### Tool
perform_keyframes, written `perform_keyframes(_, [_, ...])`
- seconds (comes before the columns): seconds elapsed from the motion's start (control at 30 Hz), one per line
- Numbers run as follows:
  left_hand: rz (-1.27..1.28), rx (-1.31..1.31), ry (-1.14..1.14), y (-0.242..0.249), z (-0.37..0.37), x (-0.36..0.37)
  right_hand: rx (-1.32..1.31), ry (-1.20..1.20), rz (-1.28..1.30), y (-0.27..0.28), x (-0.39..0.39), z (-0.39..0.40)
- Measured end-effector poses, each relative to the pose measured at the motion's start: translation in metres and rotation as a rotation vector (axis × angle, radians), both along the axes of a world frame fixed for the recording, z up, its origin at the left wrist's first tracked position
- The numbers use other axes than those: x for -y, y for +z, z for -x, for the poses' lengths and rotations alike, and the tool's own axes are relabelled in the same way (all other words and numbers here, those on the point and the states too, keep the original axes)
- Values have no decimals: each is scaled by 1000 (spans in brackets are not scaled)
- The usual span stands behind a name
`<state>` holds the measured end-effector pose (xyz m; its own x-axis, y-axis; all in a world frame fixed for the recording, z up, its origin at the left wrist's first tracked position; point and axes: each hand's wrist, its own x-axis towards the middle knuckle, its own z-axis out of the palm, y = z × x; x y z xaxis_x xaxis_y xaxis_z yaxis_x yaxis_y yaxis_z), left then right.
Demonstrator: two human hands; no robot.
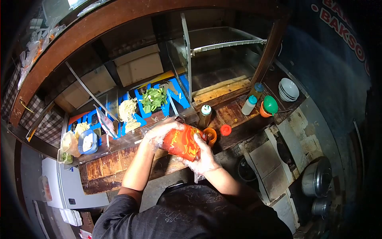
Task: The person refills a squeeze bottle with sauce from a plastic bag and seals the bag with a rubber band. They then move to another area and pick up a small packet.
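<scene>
Between my two hands is a red and orange plastic packet [181, 142] with yellow lettering, held over the front edge of the wooden counter. My left hand [161, 132] grips its left side, and clear plastic hangs around it. On the packet's right side my right hand [205, 157] is wrapped, thumb on the front. Just right of the packet stands an orange container [211, 136], partly hidden by it. A red cap [225, 130] lies on the counter beside that container. Behind the packet stands a bottle with a pale top [205, 116].
Noodles [127, 110] and chopped greens [154, 100] lie on the blue surface behind glass. A blue container [88, 142] sits at the left. Toward the right are a teal-capped bottle [249, 105], a green funnel [270, 105], stacked bowls [289, 90] and a metal pot [316, 177].
</scene>
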<state>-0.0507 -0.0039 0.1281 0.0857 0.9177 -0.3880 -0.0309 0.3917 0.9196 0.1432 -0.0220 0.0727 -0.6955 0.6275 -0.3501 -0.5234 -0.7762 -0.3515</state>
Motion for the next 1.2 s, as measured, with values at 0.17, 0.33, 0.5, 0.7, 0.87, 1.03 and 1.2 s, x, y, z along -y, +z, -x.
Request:
perform_keyframes(0.17, [-4,-31,37,-6,3,-1,-15,19,-16,2,0,-1])
perform_keyframes(0.33, [-12,-28,4,-10,4,-3,15,12,7,6,1,-1])
perform_keyframes(0.5, [-23,-54,49,-11,4,-2,7,12,5,7,1,-2])
perform_keyframes(0.7, [-46,-32,75,-10,1,1,8,15,9,4,0,-2])
perform_keyframes(0.87, [-41,-23,74,-16,4,-1,34,1,8,15,2,-2])
perform_keyframes(1.03, [-62,-6,55,-13,5,0,54,5,0,17,1,-2])
perform_keyframes(1.2, [-48,-18,52,-11,5,0,35,8,-1,15,3,-2])
